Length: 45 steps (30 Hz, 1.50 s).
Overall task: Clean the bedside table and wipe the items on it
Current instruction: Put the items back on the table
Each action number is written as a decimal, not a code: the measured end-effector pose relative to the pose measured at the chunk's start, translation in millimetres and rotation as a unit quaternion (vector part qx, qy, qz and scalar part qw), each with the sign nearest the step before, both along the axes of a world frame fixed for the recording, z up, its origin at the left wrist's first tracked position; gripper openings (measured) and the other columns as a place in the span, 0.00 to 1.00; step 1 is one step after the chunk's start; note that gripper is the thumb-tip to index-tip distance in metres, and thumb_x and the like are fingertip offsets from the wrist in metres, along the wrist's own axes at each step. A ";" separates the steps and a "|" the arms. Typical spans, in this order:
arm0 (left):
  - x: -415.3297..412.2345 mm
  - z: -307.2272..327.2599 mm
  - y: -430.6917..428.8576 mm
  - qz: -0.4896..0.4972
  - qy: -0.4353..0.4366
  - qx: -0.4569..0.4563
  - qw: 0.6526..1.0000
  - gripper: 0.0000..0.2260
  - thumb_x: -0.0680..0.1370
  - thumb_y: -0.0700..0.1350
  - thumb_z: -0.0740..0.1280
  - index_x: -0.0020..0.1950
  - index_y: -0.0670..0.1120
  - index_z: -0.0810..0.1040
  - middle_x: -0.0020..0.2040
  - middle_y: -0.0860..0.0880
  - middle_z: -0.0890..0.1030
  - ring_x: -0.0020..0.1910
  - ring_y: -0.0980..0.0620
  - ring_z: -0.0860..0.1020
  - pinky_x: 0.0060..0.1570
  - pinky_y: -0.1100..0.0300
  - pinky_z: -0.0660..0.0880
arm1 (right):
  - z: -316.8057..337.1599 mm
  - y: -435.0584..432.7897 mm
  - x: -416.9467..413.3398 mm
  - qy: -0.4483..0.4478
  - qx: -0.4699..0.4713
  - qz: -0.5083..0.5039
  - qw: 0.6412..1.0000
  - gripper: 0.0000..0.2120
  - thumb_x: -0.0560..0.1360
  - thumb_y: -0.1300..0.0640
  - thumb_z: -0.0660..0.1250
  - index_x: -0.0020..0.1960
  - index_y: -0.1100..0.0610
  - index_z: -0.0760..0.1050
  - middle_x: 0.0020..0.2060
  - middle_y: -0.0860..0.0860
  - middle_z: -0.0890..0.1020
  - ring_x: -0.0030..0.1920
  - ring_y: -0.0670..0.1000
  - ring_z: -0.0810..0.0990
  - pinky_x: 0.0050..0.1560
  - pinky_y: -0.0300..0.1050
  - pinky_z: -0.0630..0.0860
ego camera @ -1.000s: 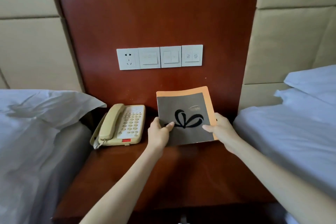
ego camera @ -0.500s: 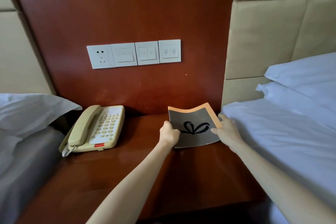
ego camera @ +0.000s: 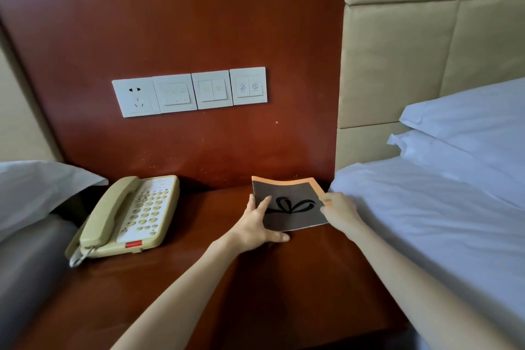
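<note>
A grey booklet (ego camera: 292,217) with an orange border and a black bow drawing lies near the back right of the reddish wooden bedside table (ego camera: 176,287), its far edge curled up. My left hand (ego camera: 257,226) grips its left edge, fingers on the cover and thumb along the front edge. My right hand (ego camera: 339,212) pinches its right edge, close to the bed. A beige corded telephone (ego camera: 127,217) sits at the table's back left.
White-sheeted beds flank the table: one on the right (ego camera: 443,221) with stacked pillows, one on the left (ego camera: 31,190). A wooden back panel carries a socket and switch plates (ego camera: 190,92). Beige padded headboard panels (ego camera: 403,51) rise behind the right bed.
The booklet went from held upright against the back panel to lying low on the table's right side. Both hands came down with it, and my view swung to the right.
</note>
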<state>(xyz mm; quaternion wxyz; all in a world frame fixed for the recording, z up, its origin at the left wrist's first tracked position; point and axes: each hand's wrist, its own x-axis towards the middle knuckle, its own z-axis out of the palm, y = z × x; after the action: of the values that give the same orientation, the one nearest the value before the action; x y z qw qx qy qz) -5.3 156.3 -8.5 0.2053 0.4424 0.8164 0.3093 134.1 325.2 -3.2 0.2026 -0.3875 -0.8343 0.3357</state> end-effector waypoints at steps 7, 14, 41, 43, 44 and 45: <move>-8.1 0.8 0.0 0.033 0.094 -0.004 0.995 0.39 0.74 0.57 0.69 0.77 0.48 0.53 0.78 0.40 0.46 0.76 0.43 0.55 0.72 0.56 0.55 | 3.7 1.0 -10.9 -0.020 -0.025 0.065 0.997 0.23 0.78 0.64 0.59 0.73 0.59 0.64 0.72 0.57 0.66 0.68 0.58 0.69 0.62 0.48 0.68; 3.8 3.4 4.3 0.053 0.104 -0.024 0.993 0.29 0.78 0.54 0.64 0.76 0.47 0.59 0.78 0.40 0.48 0.75 0.41 0.56 0.73 0.54 0.56 | 3.3 6.9 -16.1 -0.038 -0.030 0.075 0.996 0.24 0.79 0.61 0.59 0.75 0.57 0.62 0.75 0.55 0.63 0.70 0.57 0.67 0.63 0.49 0.68; -35.6 76.8 -170.8 0.203 -0.010 0.195 0.960 0.06 0.78 0.39 0.61 0.51 0.45 0.77 0.50 0.43 0.82 0.52 0.43 0.80 0.57 0.45 0.76 | 84.3 -127.4 -50.0 0.037 -0.024 0.192 0.980 0.10 0.78 0.58 0.63 0.57 0.55 0.79 0.52 0.47 0.77 0.54 0.48 0.73 0.54 0.44 0.68; -40.1 81.6 -194.0 0.211 -0.016 0.201 0.956 0.07 0.78 0.39 0.60 0.50 0.45 0.77 0.49 0.44 0.82 0.50 0.46 0.80 0.53 0.49 0.77 | 89.2 -148.1 -59.5 0.051 -0.045 0.212 0.975 0.09 0.78 0.58 0.63 0.55 0.54 0.79 0.51 0.48 0.79 0.55 0.49 0.77 0.58 0.46 0.73; -41.5 83.8 -205.9 0.213 -0.020 0.205 0.955 0.07 0.79 0.39 0.60 0.52 0.44 0.77 0.48 0.45 0.82 0.49 0.47 0.80 0.49 0.53 0.78 | 91.4 -158.6 -64.0 0.059 -0.058 0.220 0.972 0.08 0.78 0.58 0.63 0.54 0.54 0.79 0.51 0.49 0.80 0.55 0.49 0.78 0.58 0.47 0.75; -42.0 85.3 -218.0 0.216 -0.025 0.209 0.953 0.07 0.79 0.39 0.60 0.53 0.43 0.77 0.48 0.45 0.82 0.48 0.48 0.80 0.46 0.58 0.77 | 93.2 -168.6 -68.1 0.068 -0.071 0.227 0.969 0.08 0.78 0.59 0.63 0.53 0.54 0.79 0.50 0.50 0.81 0.54 0.50 0.79 0.58 0.46 0.77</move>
<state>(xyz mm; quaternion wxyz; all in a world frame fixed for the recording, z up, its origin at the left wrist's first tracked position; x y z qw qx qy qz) -47.3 -61.7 76.8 0.0570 0.2802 0.8044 0.5208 66.0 156.6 90.0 0.1491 -0.1774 -0.8590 0.4566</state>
